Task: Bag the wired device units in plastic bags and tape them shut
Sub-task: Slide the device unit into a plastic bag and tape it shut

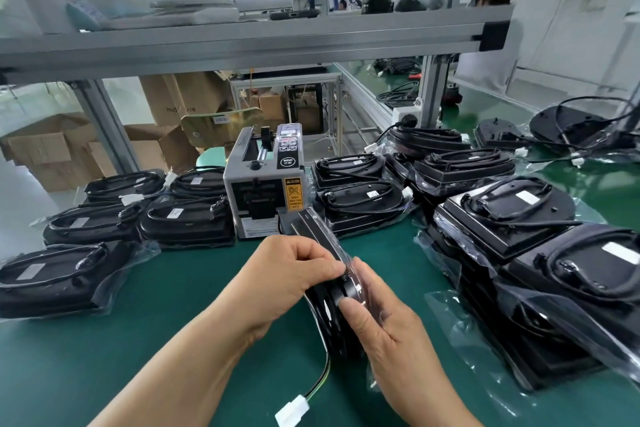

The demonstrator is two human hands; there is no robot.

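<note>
Left hand [291, 274]: pinches the top edge of the bagged device unit [317, 229], frame centre.
Right hand [391, 326]: grips the unit's lower part, hiding it.
White connector [292, 410]: bottom centre.

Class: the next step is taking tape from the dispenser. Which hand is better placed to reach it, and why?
Probably left. The left hand lies directly before the tape dispenser; the right hand sits lower, gripping the bagged unit.

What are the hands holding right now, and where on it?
Both grip one black device unit, stood on edge: left hand pinches its upper rim, right hand clasps its near side.
</note>
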